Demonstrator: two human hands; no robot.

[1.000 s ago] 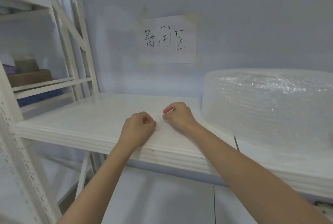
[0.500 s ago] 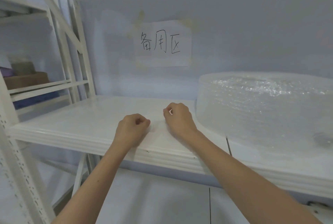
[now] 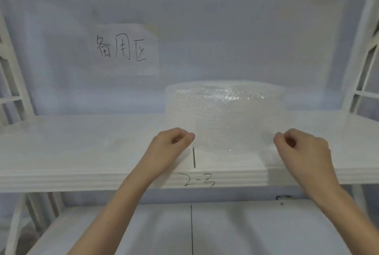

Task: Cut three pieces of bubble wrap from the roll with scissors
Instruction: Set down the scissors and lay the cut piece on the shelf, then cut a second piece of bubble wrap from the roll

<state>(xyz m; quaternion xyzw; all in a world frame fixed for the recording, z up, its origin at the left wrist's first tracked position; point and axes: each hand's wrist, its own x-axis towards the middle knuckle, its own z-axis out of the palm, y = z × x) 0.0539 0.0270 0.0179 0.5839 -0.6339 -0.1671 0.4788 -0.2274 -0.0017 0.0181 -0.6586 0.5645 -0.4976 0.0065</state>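
Two bare hands are up at the front of a white metal shelf (image 3: 82,148), and both are yours. Your left hand (image 3: 170,144) has thumb and forefinger pressed together in a pinch at the left edge of a clear sheet of bubble wrap (image 3: 229,142); the other fingers are curled in. Your right hand (image 3: 301,148) pinches the sheet's right edge the same way. The sheet hangs stretched between the two pinches, in front of the bubble wrap roll (image 3: 225,101). The roll stands on end on the shelf, right of centre, near the back wall (image 3: 246,29).

Surface: the shelf deck is white, with a dark seam (image 3: 194,158) running front to back just right of your left hand. "2-3" (image 3: 199,180) is handwritten on the front lip below the seam. A lower white shelf (image 3: 246,230) shows beneath your forearms.

Room: pale bluish wall; a paper sign (image 3: 125,49) with three handwritten characters is fixed up left of the roll. White uprights (image 3: 356,54) frame the bay.
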